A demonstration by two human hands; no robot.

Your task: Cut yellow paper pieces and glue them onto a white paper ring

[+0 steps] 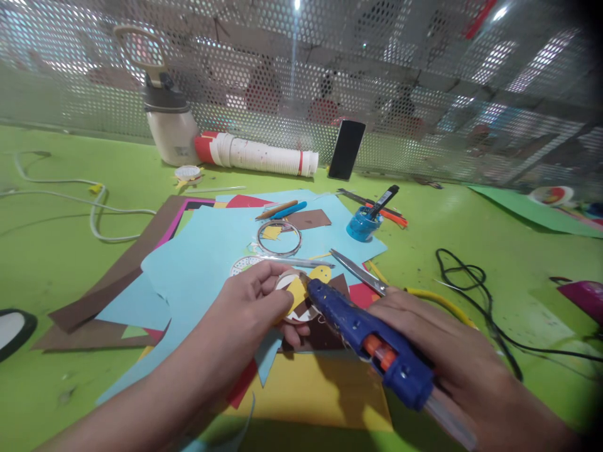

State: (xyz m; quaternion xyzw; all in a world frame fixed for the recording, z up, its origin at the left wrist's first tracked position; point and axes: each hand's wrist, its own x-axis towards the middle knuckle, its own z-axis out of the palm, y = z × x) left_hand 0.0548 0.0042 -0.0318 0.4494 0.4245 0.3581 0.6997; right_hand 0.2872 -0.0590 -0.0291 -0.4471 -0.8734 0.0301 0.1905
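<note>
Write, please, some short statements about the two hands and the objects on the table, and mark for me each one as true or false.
1. The right hand holds a blue glue gun. True.
2. The left hand holds nothing. False: the left hand holds a round piece with white, yellow and brown parts.
3. A dark marker stands in the blue jar. True.
4. The phone lies flat on the table. False: the phone stands tilted in front of the perforated screen.
5. The stack of white cups lies on its side. True.
</note>
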